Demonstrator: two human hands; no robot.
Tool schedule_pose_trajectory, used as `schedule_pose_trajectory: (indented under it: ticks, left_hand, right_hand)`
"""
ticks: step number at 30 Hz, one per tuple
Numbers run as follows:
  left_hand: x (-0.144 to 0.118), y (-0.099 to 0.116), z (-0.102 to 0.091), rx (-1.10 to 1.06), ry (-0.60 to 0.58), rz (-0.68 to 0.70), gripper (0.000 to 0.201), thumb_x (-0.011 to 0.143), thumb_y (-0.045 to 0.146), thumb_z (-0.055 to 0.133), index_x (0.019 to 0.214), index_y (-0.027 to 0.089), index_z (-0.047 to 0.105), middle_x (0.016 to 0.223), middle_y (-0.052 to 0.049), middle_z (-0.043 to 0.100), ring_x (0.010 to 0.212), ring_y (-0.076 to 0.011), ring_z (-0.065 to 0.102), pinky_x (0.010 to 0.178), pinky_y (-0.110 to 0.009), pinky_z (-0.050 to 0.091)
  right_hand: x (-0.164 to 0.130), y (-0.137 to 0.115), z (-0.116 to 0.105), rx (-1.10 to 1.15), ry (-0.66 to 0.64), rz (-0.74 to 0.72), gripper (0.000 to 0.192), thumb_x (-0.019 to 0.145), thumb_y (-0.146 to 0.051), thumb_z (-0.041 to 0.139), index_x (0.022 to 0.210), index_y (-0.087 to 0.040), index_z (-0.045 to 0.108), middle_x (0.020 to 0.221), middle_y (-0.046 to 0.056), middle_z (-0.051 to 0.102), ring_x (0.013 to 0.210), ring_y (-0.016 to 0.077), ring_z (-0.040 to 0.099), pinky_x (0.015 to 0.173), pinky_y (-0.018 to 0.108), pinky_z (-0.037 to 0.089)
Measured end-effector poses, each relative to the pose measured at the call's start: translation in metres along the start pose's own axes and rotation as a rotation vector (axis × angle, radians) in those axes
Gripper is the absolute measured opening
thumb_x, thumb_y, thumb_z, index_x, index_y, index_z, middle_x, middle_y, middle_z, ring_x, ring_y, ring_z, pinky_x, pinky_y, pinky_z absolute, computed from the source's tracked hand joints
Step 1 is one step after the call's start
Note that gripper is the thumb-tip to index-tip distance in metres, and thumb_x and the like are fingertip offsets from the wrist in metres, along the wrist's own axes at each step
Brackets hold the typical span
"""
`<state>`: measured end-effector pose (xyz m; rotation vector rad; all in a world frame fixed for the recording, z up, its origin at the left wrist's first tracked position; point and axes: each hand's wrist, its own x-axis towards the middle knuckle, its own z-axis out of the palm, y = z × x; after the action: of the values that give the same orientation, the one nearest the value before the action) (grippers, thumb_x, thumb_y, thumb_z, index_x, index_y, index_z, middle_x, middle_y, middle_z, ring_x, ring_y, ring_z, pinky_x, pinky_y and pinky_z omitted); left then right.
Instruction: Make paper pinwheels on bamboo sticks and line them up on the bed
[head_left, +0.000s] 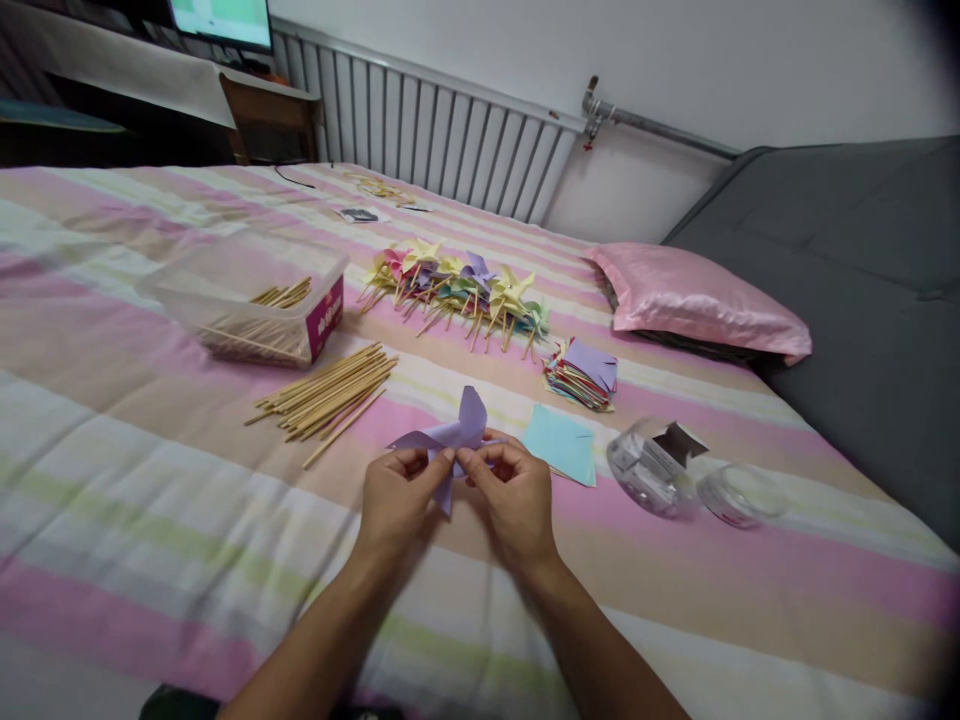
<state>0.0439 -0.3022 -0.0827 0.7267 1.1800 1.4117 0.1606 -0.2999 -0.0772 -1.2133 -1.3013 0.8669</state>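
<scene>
A purple paper pinwheel (459,432) is held between my two hands above the bed, its folded blades pointing outward. My left hand (405,492) pinches it near the centre with thumb and fingers. From the other side my right hand (514,492) grips it too, the two thumbs almost meeting. Whether a pin sits between the fingertips is too small to tell. To the left lie several loose wooden sticks (337,390) in a bundle. Right of my right hand are light blue paper squares (561,445) with cuts at their corners.
Finished pinwheels (457,285) on sticks lie in a heap farther back. A clear plastic box (247,290) holds more sticks. A stack of coloured paper squares (583,372), a clear round container (649,470), its lid (739,495) and a pink pillow (697,295) are on the right.
</scene>
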Motion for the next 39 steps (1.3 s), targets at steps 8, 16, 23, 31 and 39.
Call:
schedule_pose_trajectory:
  ticks: [8, 16, 23, 31, 39]
  left_hand:
    - [-0.002, 0.004, 0.003, -0.084, 0.109, -0.077, 0.024, 0.054, 0.03, 0.078, 0.063, 0.011, 0.066, 0.057, -0.002, 0.064, 0.047, -0.0092, 0.053, 0.045, -0.019, 0.039]
    - [0.005, -0.002, 0.0, -0.041, 0.155, -0.033, 0.022, 0.054, 0.027, 0.076, 0.064, 0.01, 0.067, 0.058, -0.002, 0.066, 0.049, -0.0099, 0.055, 0.048, -0.019, 0.04]
    - [0.005, -0.002, 0.008, -0.006, 0.178, -0.012, 0.022, 0.051, 0.026, 0.076, 0.065, 0.012, 0.065, 0.053, 0.002, 0.06, 0.044, -0.0089, 0.05, 0.041, -0.02, 0.037]
    - [0.011, -0.005, 0.011, 0.195, 0.214, 0.069, 0.025, 0.052, 0.031, 0.075, 0.068, 0.014, 0.067, 0.052, 0.005, 0.055, 0.041, -0.0075, 0.045, 0.036, -0.019, 0.036]
    - [0.014, -0.01, 0.008, 0.214, 0.202, 0.109, 0.026, 0.052, 0.032, 0.075, 0.07, 0.015, 0.067, 0.056, 0.003, 0.056, 0.043, -0.008, 0.046, 0.034, -0.018, 0.036]
  right_hand:
    - [-0.002, -0.003, 0.0, -0.02, 0.047, -0.019, 0.024, 0.075, -0.039, 0.065, 0.067, -0.016, 0.064, 0.107, 0.009, 0.063, 0.072, 0.0136, 0.061, 0.06, 0.024, 0.046]
    - [0.013, 0.006, -0.011, 0.104, 0.398, -0.061, 0.025, 0.079, -0.04, 0.059, 0.093, -0.019, 0.055, 0.112, 0.008, 0.061, 0.065, 0.01, 0.059, 0.056, 0.023, 0.044]
    - [0.009, -0.003, -0.026, -0.141, 0.462, -0.234, 0.026, 0.081, -0.029, 0.056, 0.105, -0.02, 0.05, 0.104, 0.006, 0.061, 0.071, 0.0112, 0.058, 0.061, 0.024, 0.045]
    - [0.001, -0.004, -0.154, -0.616, 0.654, -0.215, 0.033, 0.074, -0.023, 0.057, 0.106, -0.018, 0.049, 0.104, 0.008, 0.06, 0.079, 0.0169, 0.059, 0.073, 0.032, 0.045]
    - [0.024, 0.027, -0.272, -1.284, 0.482, 0.233, 0.032, 0.08, -0.012, 0.044, 0.111, -0.011, 0.053, 0.11, 0.016, 0.061, 0.104, 0.0244, 0.055, 0.086, 0.034, 0.037]
